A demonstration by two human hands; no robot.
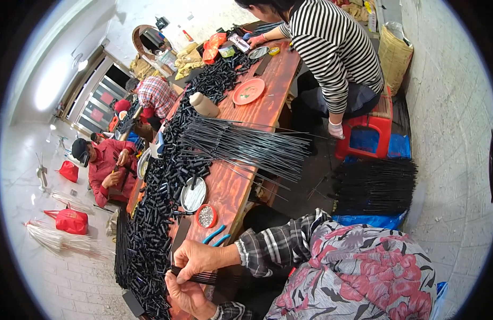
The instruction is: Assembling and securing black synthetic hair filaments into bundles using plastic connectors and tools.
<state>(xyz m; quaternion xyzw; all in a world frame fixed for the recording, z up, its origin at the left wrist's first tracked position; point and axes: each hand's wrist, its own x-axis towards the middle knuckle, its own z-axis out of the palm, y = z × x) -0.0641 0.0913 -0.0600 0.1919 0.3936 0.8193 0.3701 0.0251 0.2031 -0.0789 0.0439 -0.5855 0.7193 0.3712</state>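
My right hand (pixel 201 260) pinches one end of a small bundle of thin black rods (pixel 206 278). Just below it, my left hand (pixel 190 297) has its fingertips closed at the same end; exactly how they grip is partly hidden. Both hands are over the front edge of the reddish wooden table (pixel 222 184). Blue-handled pliers (pixel 214 236) lie beside my right wrist. Beyond them stands a small red bowl (pixel 206 216) of tiny light-coloured pieces, next to a round silvery dish (pixel 194 195). A dark flat bar (pixel 181 234) rests behind my right hand.
Short black tubes (pixel 150 229) are heaped along the table. Long thin rods (pixel 246 144) stick out past its edge. A person in a striped top (pixel 332 48) sits by a red stool (pixel 369 125); another in red (pixel 110 168) works opposite. Dark rods (pixel 374 186) lie bundled on the floor.
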